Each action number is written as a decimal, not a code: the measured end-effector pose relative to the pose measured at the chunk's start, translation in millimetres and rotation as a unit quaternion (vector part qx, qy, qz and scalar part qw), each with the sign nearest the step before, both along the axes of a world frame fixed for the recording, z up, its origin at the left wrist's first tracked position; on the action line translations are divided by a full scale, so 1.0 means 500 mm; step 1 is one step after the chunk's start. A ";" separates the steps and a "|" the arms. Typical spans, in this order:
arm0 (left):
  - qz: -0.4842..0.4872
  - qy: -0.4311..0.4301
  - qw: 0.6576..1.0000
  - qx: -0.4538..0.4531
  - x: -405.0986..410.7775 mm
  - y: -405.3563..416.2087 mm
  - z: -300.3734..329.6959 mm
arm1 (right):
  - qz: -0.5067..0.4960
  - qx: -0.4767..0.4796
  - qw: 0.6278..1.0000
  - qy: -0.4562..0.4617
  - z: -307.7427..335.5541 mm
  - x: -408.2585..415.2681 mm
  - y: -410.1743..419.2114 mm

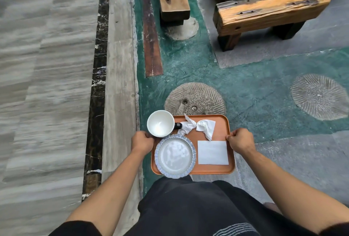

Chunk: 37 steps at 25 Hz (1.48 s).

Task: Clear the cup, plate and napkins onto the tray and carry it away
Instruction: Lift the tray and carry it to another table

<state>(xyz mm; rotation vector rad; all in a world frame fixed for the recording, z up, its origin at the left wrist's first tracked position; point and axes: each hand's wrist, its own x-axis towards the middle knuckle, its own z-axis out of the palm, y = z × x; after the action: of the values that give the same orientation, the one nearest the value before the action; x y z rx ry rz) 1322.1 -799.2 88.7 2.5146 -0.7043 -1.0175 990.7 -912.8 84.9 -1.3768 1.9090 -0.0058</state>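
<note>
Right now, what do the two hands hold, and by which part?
Both hold the tray: the left hand grips its left rim, the right hand its right rim.

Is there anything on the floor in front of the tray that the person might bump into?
Straight ahead of the tray there is only flat floor with a round stone set in it. Two wooden benches stand farther ahead, one slightly left, one to the right.

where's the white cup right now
In the head view, the white ceramic cup stands at the orange plastic tray's far left corner, beside the left hand, behind the round plate.
</note>
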 end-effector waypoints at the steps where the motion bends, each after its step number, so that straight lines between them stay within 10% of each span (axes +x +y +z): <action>1: -0.003 0.001 1.000 0.002 0.016 -0.028 0.003 | -0.003 0.004 1.000 0.000 0.003 0.017 -0.023; 37: -0.002 -0.018 1.000 -0.003 0.222 -0.972 0.028 | -0.014 -0.013 1.000 -0.023 0.039 0.222 -0.971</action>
<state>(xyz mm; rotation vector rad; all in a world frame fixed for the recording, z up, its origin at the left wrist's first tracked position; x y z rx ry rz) 1433.3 -1285.4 102.7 2.5331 -0.7227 -0.9734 1101.5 -1398.4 104.4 -1.3555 1.8964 -0.0761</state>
